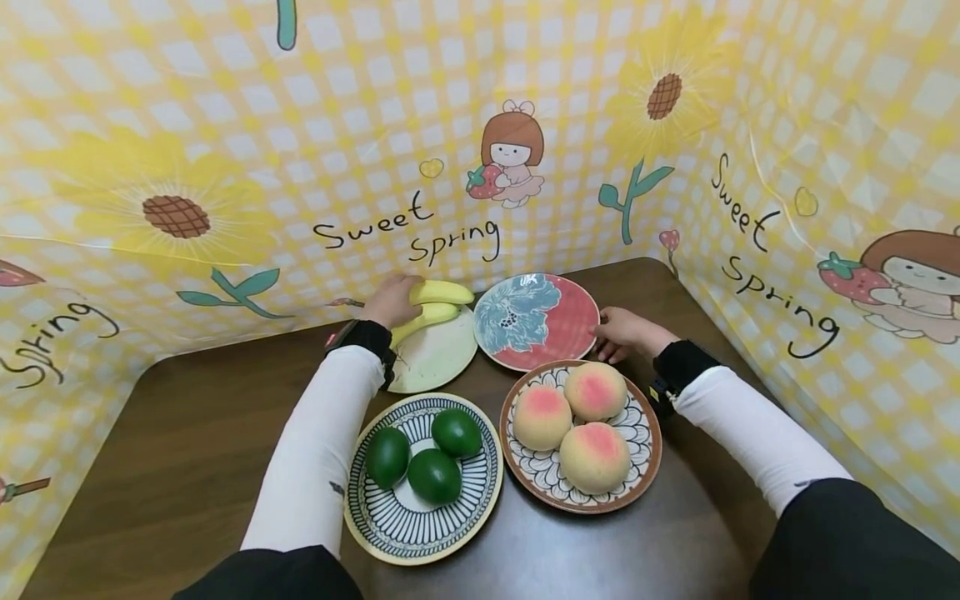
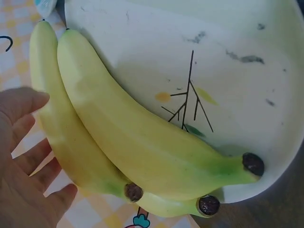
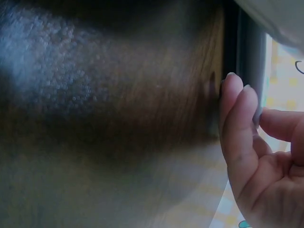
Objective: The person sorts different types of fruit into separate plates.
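Note:
My left hand (image 1: 392, 302) is at the far left of a pale plate (image 1: 442, 358) with yellow bananas. In the left wrist view, three bananas (image 2: 142, 123) lie together along the plate's edge. The thumb and spread fingers of the left hand (image 2: 28, 156) rest against the outermost banana without curling round it. My right hand (image 1: 628, 332) is at the right rim of a red plate (image 1: 573, 321) with a blue flower. In the right wrist view, the fingers of the right hand (image 3: 251, 147) are loosely bent and nothing shows in their grasp. Whether they touch the rim is unclear.
Nearer me, a blue-and-white patterned plate (image 1: 424, 550) holds three green fruits (image 1: 435, 477). Right of it, a brown-rimmed plate (image 1: 517, 467) holds three peaches (image 1: 596, 458). The dark wooden table (image 1: 202, 450) meets yellow checked cloth walls (image 1: 360, 125) at the back and sides.

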The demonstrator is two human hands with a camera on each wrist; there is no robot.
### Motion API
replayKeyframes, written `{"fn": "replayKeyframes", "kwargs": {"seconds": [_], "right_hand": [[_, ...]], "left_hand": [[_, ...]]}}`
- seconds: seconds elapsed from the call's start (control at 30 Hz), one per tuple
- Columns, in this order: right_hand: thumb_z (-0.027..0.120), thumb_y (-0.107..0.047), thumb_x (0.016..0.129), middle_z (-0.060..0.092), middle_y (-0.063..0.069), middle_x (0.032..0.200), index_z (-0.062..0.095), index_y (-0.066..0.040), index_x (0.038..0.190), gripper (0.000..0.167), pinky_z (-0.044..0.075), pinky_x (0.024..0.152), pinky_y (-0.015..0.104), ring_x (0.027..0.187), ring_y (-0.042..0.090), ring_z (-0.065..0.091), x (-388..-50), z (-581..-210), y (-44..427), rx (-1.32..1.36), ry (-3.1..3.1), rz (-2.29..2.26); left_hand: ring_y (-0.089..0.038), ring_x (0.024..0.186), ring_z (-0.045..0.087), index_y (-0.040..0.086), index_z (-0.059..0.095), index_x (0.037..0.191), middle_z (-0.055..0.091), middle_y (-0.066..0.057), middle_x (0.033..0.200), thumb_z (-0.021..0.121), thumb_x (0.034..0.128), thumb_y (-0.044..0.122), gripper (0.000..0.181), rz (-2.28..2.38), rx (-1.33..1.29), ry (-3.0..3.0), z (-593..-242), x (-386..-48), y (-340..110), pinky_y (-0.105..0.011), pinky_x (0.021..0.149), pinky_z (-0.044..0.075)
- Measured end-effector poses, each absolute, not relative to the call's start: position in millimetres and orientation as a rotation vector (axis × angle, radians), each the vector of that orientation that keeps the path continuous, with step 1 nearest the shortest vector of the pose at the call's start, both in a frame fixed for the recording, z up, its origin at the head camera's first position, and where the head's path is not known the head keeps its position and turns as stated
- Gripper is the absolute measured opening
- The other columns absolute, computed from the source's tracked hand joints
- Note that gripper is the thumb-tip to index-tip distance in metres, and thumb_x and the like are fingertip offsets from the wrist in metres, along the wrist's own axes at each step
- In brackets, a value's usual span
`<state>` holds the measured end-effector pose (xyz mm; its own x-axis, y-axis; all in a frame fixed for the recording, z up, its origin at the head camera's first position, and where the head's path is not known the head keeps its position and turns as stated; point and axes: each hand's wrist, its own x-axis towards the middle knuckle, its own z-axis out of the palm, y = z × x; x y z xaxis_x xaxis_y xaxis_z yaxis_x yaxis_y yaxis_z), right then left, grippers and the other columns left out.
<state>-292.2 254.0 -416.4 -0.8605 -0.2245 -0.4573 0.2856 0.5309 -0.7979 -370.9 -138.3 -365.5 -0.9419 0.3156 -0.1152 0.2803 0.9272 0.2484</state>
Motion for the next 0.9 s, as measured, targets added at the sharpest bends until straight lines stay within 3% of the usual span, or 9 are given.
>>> {"fn": "replayKeyframes", "kwargs": {"seconds": [0.17,0.37,0.67,0.9], "right_hand": [[0.041,-0.014,0.110,0.058,0.008,0.088,0.025,0.009,0.151,0.049,0.054,0.054,0.020,0.060,0.005,0.062,-296,-413,253,0.083,2.259,-1.315],[0.042,-0.016,0.111,0.061,0.008,0.090,0.027,0.008,0.152,0.050,0.054,0.054,0.021,0.061,0.006,0.063,-292,-408,250,0.081,2.283,-1.298],[0.043,-0.022,0.111,0.064,0.013,0.093,0.026,0.007,0.153,0.054,0.057,0.057,0.025,0.064,0.011,0.066,-299,-425,258,0.061,2.289,-1.333],[0.039,-0.018,0.112,0.064,0.015,0.094,0.026,0.009,0.153,0.051,0.056,0.056,0.024,0.064,0.009,0.064,-288,-412,250,0.092,2.302,-1.287]], "left_hand": [[-0.046,0.151,0.031,0.002,0.037,0.157,0.034,-0.028,0.162,0.049,0.0965,0.005,0.061,0.350,0.427,2.939,-366,-373,-140,-0.056,0.123,0.031],[-0.045,0.152,0.029,0.003,0.034,0.158,0.034,-0.027,0.162,0.048,0.0989,0.004,0.061,0.341,0.361,2.942,-371,-374,-142,-0.055,0.125,0.029],[-0.048,0.148,0.036,0.005,0.033,0.159,0.037,-0.031,0.159,0.054,0.1054,0.015,0.058,0.320,0.368,3.001,-381,-375,-137,-0.064,0.116,0.038],[-0.049,0.152,0.027,0.008,0.027,0.161,0.032,-0.031,0.161,0.051,0.1083,0.024,0.060,0.330,0.374,2.992,-395,-379,-139,-0.072,0.117,0.030]]}}
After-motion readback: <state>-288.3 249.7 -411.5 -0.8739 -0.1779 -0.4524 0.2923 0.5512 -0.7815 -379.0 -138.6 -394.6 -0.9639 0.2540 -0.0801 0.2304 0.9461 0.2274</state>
